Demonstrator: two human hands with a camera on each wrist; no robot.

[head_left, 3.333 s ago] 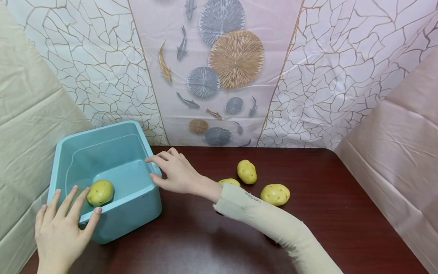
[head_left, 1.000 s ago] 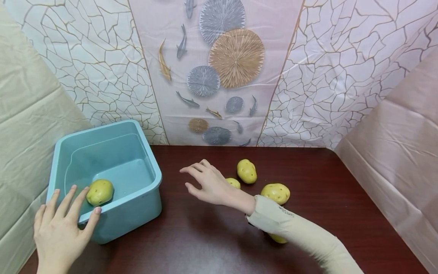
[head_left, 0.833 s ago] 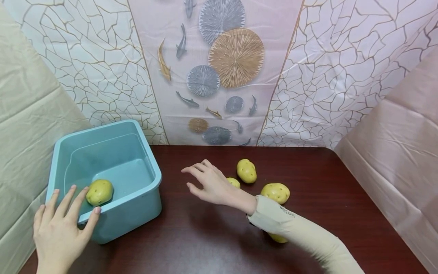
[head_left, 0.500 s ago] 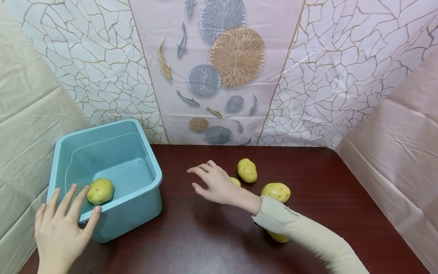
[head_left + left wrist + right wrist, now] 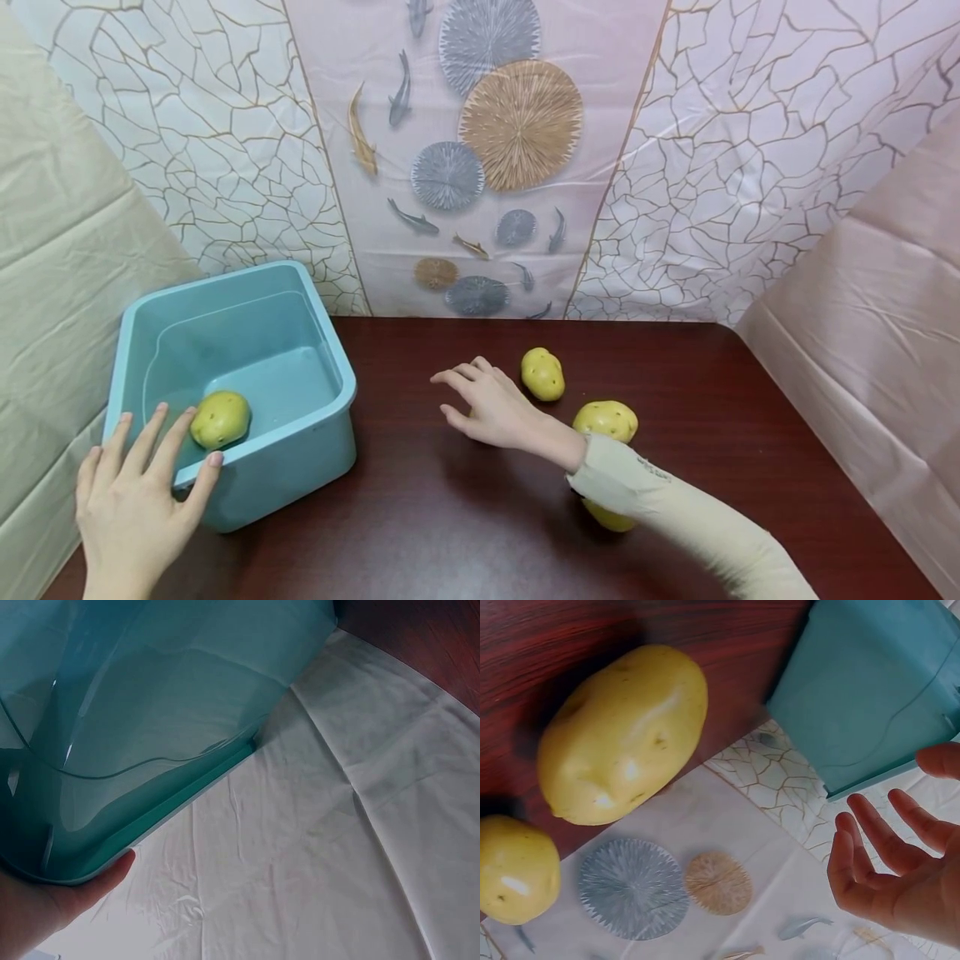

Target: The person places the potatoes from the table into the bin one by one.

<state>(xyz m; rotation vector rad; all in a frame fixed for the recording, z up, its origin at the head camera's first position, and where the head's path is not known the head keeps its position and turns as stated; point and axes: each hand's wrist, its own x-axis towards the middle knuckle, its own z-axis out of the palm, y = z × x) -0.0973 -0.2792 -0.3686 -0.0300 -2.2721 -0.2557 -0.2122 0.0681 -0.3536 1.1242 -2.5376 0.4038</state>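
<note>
My left hand (image 5: 168, 462) rests on the near-left corner of a teal plastic tub (image 5: 315, 421), its fingers straight over the rim. In the left wrist view a fingertip (image 5: 90, 889) touches the tub (image 5: 150, 712) under its rim. One yellow potato (image 5: 220, 419) lies inside the tub. My right hand (image 5: 459, 395) hovers open and holding nothing over the dark wooden table (image 5: 450, 533), just left of the loose potatoes. One potato (image 5: 542, 373) lies behind it, another (image 5: 606, 419) beside the wrist, and a third (image 5: 609, 517) shows under the forearm. The right wrist view shows two potatoes (image 5: 622, 735) (image 5: 517, 870) and spread fingers (image 5: 885, 855).
A patterned backdrop (image 5: 480, 158) stands right behind the table. Beige cloth (image 5: 52, 275) drapes the left side and pinkish cloth (image 5: 877, 333) the right. The tub sits at the table's left edge.
My right hand has drawn back from the tub's rim and moved right toward the potatoes, now hiding the one that showed beside it. The left hand has stayed put.
</note>
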